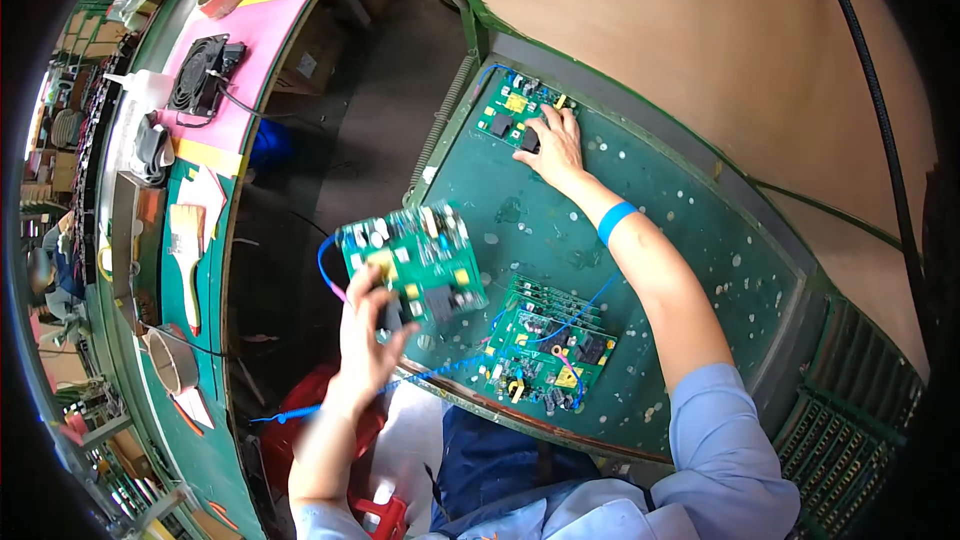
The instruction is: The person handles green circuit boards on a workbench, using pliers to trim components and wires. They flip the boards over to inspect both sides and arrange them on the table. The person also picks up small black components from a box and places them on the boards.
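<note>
My left hand (368,335) is closed on a green circuit board (425,258), raised over the near left edge of the green tabletop. A blue and pink wire hangs at this board's left side. Farther off, my right hand (556,148) grips a dark block on a second circuit board (508,112), which lies at the table's far corner. A blue band (615,221) circles my right wrist. Between my arms, close to the front edge, several more circuit boards (540,365) are stacked, with blue and pink wires looping over them.
A coiled blue cord (440,371) crosses the table's front edge. On the side bench at left lie a black fan (200,75), a white bottle (150,89), a brush (187,250) and tape rolls (172,360). A green rack (840,420) stands at right, and a tan panel rises behind the table.
</note>
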The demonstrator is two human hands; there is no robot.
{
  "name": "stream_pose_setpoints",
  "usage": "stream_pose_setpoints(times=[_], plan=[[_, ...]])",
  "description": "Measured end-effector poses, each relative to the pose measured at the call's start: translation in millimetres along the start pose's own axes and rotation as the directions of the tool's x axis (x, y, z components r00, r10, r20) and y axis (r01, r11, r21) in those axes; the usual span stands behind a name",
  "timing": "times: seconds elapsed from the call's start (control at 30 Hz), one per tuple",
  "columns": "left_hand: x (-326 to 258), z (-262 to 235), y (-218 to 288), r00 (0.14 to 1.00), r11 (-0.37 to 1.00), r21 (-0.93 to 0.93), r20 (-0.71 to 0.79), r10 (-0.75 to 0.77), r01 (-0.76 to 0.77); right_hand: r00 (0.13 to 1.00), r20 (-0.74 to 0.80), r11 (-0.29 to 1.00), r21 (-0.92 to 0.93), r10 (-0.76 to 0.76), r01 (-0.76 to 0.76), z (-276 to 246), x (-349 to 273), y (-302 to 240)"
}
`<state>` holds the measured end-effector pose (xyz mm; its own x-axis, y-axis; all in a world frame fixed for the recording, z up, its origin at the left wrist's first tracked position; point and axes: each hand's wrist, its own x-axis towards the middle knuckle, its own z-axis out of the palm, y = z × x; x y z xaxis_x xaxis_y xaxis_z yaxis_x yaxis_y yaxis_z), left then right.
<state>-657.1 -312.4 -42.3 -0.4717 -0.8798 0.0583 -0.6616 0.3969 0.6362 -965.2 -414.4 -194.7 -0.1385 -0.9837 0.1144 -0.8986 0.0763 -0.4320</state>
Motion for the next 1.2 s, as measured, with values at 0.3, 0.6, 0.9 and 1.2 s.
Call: stream_pose_setpoints(times=[0.3,0.6,0.9,1.2], plan=[[100.3,75.8,-52.3,0.879,0.953,-0.124,0.37,0.302,-0.275,0.999,0.04,0.997,0.079,0.023,-0.026,-32.4,-20.7,17.6],[135.0,113.1,-93.5,0.922,0.956,0.145,0.334,0.194,-0.254,0.899,0.357,0.8,0.599,-0.255,-0.011,-205.0,-203.7,-89.9],[128.7,115.9,-77.4,0.954,0.954,0.195,0.239,0.18,-0.229,0.971,0.21,0.992,0.078,-0.112,0.098,-142.9,-280.1,-123.1],[27.8,42.9,8.9,0.975,0.953,-0.286,0.163,0.152,-0.1,0.993,0.105,0.938,0.347,-0.058,0.018,-134.0,-293.7,-126.5]])
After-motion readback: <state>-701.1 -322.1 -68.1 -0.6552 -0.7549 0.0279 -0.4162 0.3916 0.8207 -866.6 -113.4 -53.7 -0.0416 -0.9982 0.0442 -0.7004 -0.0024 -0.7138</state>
